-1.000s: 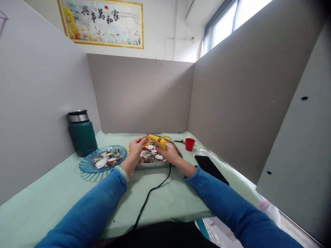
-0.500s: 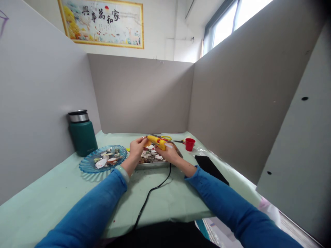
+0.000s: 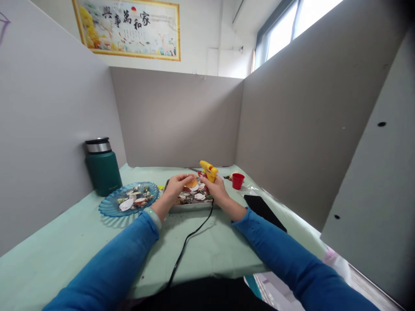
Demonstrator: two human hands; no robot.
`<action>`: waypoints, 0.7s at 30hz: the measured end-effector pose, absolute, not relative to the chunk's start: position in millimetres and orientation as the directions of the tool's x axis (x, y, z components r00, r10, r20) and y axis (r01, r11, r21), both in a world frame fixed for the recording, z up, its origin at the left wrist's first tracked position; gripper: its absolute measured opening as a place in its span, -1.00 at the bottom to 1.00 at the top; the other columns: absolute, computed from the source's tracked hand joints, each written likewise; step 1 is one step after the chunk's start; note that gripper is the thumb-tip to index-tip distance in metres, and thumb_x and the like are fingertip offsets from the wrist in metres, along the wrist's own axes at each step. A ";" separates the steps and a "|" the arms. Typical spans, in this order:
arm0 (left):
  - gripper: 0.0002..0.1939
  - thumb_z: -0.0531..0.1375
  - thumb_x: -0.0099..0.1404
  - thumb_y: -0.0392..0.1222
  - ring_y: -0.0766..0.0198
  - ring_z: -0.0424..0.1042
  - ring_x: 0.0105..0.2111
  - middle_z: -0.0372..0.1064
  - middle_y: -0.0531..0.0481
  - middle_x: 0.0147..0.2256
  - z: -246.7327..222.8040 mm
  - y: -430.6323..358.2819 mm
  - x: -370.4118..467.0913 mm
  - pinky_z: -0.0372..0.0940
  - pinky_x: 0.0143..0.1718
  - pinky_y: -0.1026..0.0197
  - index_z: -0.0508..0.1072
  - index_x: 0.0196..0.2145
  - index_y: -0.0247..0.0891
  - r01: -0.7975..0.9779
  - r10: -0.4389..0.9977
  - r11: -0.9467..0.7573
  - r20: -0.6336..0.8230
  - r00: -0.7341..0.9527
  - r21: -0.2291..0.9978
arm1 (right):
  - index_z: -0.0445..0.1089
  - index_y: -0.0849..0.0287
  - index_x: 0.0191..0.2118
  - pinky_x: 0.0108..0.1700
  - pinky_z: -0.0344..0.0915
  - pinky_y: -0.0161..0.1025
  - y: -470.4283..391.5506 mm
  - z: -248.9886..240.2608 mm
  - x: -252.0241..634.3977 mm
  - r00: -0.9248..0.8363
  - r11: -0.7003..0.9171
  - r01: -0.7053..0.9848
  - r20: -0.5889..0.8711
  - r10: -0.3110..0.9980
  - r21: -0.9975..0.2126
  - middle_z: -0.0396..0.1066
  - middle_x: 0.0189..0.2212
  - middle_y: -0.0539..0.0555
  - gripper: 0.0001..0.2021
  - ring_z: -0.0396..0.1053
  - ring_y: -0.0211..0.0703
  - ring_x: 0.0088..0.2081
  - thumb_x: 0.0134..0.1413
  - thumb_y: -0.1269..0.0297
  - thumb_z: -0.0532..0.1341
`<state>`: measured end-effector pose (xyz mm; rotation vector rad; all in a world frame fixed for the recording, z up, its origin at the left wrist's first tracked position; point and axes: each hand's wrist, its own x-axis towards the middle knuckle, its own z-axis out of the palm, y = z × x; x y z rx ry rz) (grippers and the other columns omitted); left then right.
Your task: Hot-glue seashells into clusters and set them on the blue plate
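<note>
My right hand is wrapped round the handle of a yellow hot glue gun, its body tilted up and its black cord running down to the table edge. My left hand pinches an orange seashell, just left of the glue gun and apart from it. Both hands are over a metal tray filled with white, brown and grey shells. A pale bangle is on the left wrist.
On the left are a blue scalloped plate of shells and a green bottle. A red cup, a black phone-like slab and clear plastic lie on the right. Grey partitions enclose the green-covered table.
The glue gun has moved right and away from the shell, and its nose now points more upward. My left hand has dropped slightly, the orange shell showing more fully.
</note>
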<state>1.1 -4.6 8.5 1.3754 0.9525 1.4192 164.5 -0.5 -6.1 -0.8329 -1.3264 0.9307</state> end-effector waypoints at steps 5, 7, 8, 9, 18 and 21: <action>-0.48 0.43 -0.13 0.12 0.16 0.46 -0.36 0.53 -0.14 -0.36 6.2 -3.4 1.9 0.31 -0.53 0.27 0.60 -0.30 -0.35 -0.049 0.954 -0.289 0.292 0.070 0.956 | 0.35 0.16 -0.25 -0.60 0.13 -0.30 -0.1 -6.5 163.1 0.006 0.420 -0.091 0.421 0.907 -0.903 0.28 -0.60 -0.07 -0.71 0.16 -0.30 -0.65 -0.10 0.14 0.31; -0.47 0.43 -0.12 0.13 0.16 0.46 -0.36 0.53 -0.14 -0.35 5.9 -2.8 1.7 0.31 -0.53 0.27 0.60 -0.29 -0.34 -0.039 0.952 -0.293 0.295 0.080 0.955 | 0.34 0.16 -0.26 -0.60 0.12 -0.30 -3.2 -4.6 163.1 -0.014 0.429 -0.072 0.431 0.902 -0.900 0.23 -0.65 -0.10 -0.73 0.14 -0.30 -0.66 -0.10 0.18 0.30; -0.47 0.43 -0.12 0.13 0.16 0.46 -0.36 0.53 -0.14 -0.35 5.8 -2.7 1.7 0.31 -0.53 0.27 0.61 -0.30 -0.34 -0.035 0.951 -0.294 0.296 0.087 0.955 | 0.34 0.16 -0.26 -0.59 0.12 -0.30 -5.0 -3.5 163.1 -0.024 0.432 -0.061 0.434 0.901 -0.900 0.21 -0.67 -0.11 -0.75 0.13 -0.30 -0.66 -0.09 0.19 0.30; -0.48 0.43 -0.12 0.13 0.16 0.46 -0.35 0.52 -0.13 -0.35 5.8 -2.7 1.7 0.31 -0.53 0.27 0.61 -0.30 -0.34 -0.032 0.950 -0.295 0.296 0.094 0.955 | 0.34 0.17 -0.26 -0.59 0.12 -0.30 -6.7 -2.3 163.3 -0.029 0.432 -0.048 0.434 0.901 -0.901 0.20 -0.68 -0.11 -0.76 0.13 -0.30 -0.66 -0.09 0.20 0.29; -0.48 0.44 -0.11 0.12 0.14 0.48 -0.34 0.53 -0.15 -0.33 5.7 -4.3 3.4 0.33 -0.48 0.25 0.60 -0.29 -0.32 -0.039 0.957 -0.270 0.273 0.100 0.962 | 0.39 0.18 -0.28 -0.47 0.22 -0.27 -10.6 -0.4 166.0 0.010 0.464 0.148 0.470 0.882 -0.874 0.28 -0.61 -0.05 -0.77 0.29 -0.18 -0.51 -0.06 0.17 0.25; -0.45 0.42 -0.11 0.19 0.14 0.48 -0.36 0.53 -0.16 -0.32 6.1 -3.7 3.6 0.33 -0.49 0.23 0.59 -0.30 -0.33 -0.052 0.958 -0.274 0.277 0.068 0.960 | 0.40 0.17 -0.29 -0.45 0.25 -0.27 -7.4 -3.3 165.9 0.032 0.494 0.160 0.505 0.863 -0.855 0.30 -0.59 -0.02 -0.77 0.32 -0.14 -0.46 -0.06 0.16 0.24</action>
